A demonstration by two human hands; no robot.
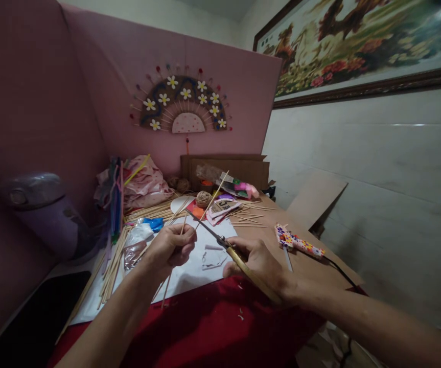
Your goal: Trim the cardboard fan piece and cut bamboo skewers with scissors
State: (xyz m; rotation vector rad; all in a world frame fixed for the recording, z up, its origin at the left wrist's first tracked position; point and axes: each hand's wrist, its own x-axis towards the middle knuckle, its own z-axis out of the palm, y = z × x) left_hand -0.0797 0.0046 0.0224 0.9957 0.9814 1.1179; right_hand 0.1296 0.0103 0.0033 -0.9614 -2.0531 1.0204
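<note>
My left hand is closed on thin wooden sticks, whose lower ends stick out beneath the fist. A longer pale stick slants up past its fingertips; whether the same hand grips it I cannot tell. In my right hand are scissors with gold-coloured handles, the blades pointing left toward the sticks. The blade tips appear close to the stick ends above my left fist; contact is unclear. Below both hands lies a white sheet with small pale cut-outs on it.
A flower-patterned glue gun with a black cord lies at the right. Twine, bundled sticks and pink cloth crowd the back. A bottle stands left. A flowered fan decoration hangs on the pink panel.
</note>
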